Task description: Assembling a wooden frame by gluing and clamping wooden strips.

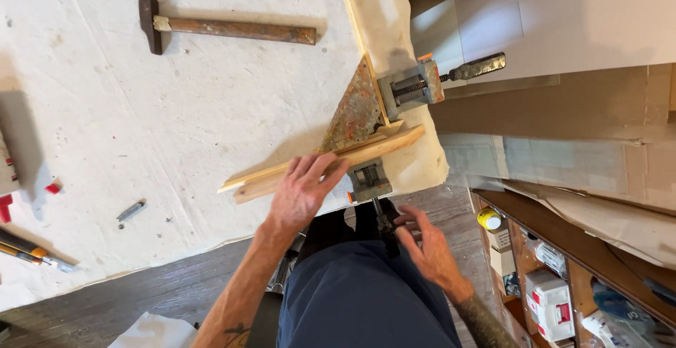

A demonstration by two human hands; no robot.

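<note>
My left hand (304, 190) lies flat with spread fingers on a light wooden strip (366, 152) at the table's near corner. The strip meets a second strip (358, 20) at a right angle in a rusty triangular corner clamp (354, 112). One clamp jaw with a screw and handle (422, 84) sits on the right side. Another jaw (369, 177) sits at the near edge, its screw handle (386, 227) pointing down toward me. My right hand (424, 244) curls its fingers around that lower handle, just below the table edge.
A hammer (225, 29) with a wooden handle lies at the back of the white-covered table (141, 144). A small metal bit (130, 211) and pencils (32, 255) lie at the left. Cardboard sheets (563, 108) and a wooden shelf with boxes (549, 299) stand at the right.
</note>
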